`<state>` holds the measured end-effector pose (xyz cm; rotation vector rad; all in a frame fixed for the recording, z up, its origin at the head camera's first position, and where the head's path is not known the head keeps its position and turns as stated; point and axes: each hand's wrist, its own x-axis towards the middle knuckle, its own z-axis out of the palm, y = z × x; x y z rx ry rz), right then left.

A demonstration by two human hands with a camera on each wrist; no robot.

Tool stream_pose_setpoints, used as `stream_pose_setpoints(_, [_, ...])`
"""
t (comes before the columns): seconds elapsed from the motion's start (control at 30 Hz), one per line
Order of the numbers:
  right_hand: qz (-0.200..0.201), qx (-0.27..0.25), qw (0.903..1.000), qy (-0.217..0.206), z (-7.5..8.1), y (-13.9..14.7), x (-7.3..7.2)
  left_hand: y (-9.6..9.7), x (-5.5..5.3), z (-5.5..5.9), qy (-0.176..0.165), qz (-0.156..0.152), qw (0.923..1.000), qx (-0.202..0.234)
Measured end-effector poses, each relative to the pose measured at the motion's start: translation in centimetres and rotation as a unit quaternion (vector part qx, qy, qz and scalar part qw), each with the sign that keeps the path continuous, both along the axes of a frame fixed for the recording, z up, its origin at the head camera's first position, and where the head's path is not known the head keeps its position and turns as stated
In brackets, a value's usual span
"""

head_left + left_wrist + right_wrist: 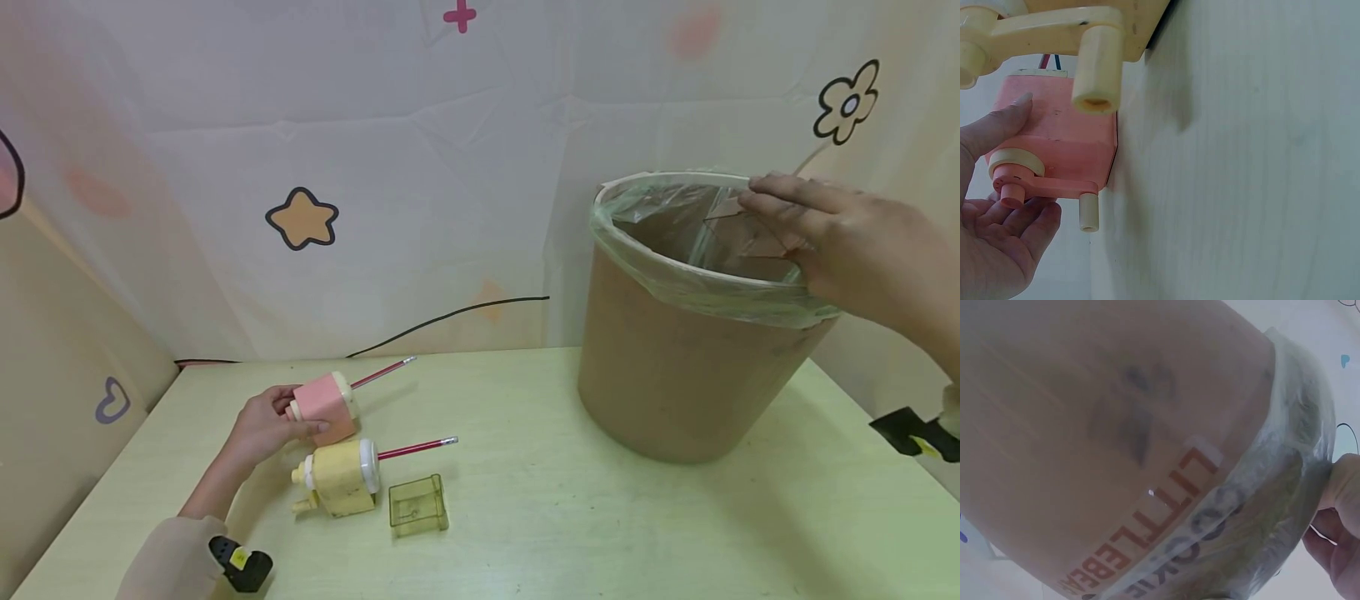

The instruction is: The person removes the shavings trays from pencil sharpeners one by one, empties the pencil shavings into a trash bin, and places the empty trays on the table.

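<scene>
On the left of the table, my left hand (pixel 262 429) grips a pink hand-crank pencil sharpener (pixel 327 406), thumb on its near side. A red pencil (pixel 382 372) sticks out of that sharpener's far end. Beside it stands a yellow crank sharpener (pixel 341 479) holding another pencil (pixel 417 449). My right hand (pixel 862 237) is over the rim of a brown bin (pixel 690 375), pinching a see-through pinkish shavings tray (pixel 746 235) inside the bin's mouth. Fingers and the bin hide part of the tray. In the right wrist view, the bin covers most of the hand.
A clear yellow shavings tray (pixel 417 505) lies on the pale table (pixel 555 517) to the right of the yellow sharpener. A thin plastic liner (pixel 660 279) folds over the bin's rim. Behind everything hangs a printed cloth (pixel 420 183).
</scene>
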<state>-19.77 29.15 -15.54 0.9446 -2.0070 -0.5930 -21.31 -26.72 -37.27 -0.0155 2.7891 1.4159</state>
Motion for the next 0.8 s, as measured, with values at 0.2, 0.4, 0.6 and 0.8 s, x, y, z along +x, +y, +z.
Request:
stream_pose_setpoints(0.2, [0.011,0.074,0.9949,0.067,0.07,-0.05,-0.04,0.06,0.05,-0.01,-0.001,0.0,1.0,0.0])
stream_pose_setpoints(0.4, [0.049,0.016,0.9978,0.043,-0.25,-0.13,-0.24,0.01,0.06,0.03,-0.001,0.0,1.0,0.0])
stream_pose_setpoints(0.6, [0.056,-0.048,0.9973,-0.003,-0.41,-0.24,-0.28,0.04,0.11,0.09,0.001,0.0,1.0,-0.002])
stream_pose_setpoints(0.8, [0.056,-0.047,0.9973,-0.011,-0.38,-0.14,-0.19,0.09,0.1,0.07,0.002,-0.002,1.0,0.001])
